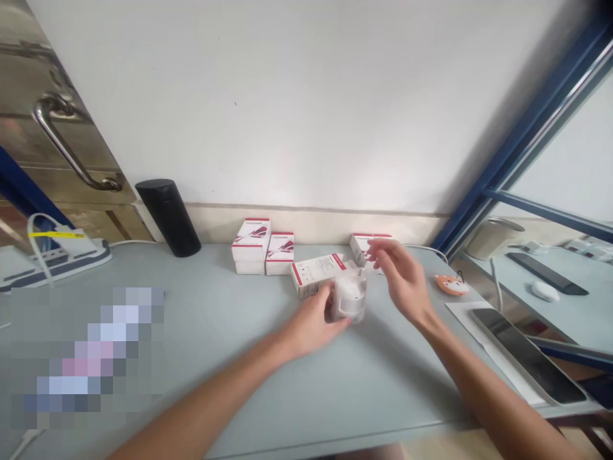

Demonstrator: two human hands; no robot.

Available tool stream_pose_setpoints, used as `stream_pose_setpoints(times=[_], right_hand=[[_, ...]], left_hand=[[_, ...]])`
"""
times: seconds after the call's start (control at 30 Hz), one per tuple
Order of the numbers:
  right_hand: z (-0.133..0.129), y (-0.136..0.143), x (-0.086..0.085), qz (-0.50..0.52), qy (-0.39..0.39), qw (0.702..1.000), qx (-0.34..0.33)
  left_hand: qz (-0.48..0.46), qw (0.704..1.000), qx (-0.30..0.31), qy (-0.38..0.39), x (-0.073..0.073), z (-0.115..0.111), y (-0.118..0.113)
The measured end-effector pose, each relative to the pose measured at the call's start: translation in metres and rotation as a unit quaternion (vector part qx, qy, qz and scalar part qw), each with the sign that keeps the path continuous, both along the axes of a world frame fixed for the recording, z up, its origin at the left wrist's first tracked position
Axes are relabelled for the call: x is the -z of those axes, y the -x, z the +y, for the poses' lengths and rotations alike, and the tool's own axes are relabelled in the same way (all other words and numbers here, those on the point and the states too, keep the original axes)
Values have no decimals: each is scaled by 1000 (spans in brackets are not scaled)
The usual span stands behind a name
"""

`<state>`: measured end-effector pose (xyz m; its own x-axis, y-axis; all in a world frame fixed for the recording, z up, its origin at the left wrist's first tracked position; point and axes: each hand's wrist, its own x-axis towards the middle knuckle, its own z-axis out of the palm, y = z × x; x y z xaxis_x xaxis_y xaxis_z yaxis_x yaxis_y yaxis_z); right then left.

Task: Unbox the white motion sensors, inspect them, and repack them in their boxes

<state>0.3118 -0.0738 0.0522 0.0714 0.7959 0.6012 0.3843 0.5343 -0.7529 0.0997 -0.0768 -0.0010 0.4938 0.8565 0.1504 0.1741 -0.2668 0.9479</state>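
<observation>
My left hand point(313, 322) is closed around a small white item in clear plastic wrapping point(350, 297), held above the table; motion blur hides its exact kind. My right hand point(400, 278) is raised to the right of it, fingers apart and slightly curled, with nothing visible in them. Just behind the wrapped item lies a white and red carton point(316, 273), with what looks like an open flap at its right end. Partly covered by my right fingers, more white and red boxes point(360, 248) stand by the wall.
White and red boxes point(251, 249) stand at the back, left of the carton. A black cylinder point(168, 217) leans near the wall. To the right lie an orange object point(451, 285) and a dark flat device point(527, 354) on white paper. A power strip point(57, 265) is far left.
</observation>
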Motion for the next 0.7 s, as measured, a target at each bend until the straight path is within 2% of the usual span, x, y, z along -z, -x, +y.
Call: stream_pose_setpoints(times=[0.07, 0.13, 0.23, 0.33, 0.43, 0.53, 0.7], right_hand=[[21, -12, 11, 133, 44, 990, -24], [25, -14, 22, 210, 112, 965, -113], [12, -5, 34, 198, 223, 924, -238], [2, 5, 42, 131, 270, 907, -294], [4, 9, 45, 115, 274, 902, -313], [9, 9, 46, 119, 276, 905, -303], [12, 7, 44, 91, 254, 932, -241]], left_hand=[[-61, 997, 1, 54, -5, -4, -4], [-154, 981, 0, 122, -15, -9, -5], [-283, 939, -43, 189, -32, -10, -3], [-333, 916, -69, 214, -42, -4, 2], [-353, 904, -95, 221, -41, 5, 5], [-358, 902, -91, 223, -36, 10, 6], [-334, 915, -80, 213, -34, 10, 6]])
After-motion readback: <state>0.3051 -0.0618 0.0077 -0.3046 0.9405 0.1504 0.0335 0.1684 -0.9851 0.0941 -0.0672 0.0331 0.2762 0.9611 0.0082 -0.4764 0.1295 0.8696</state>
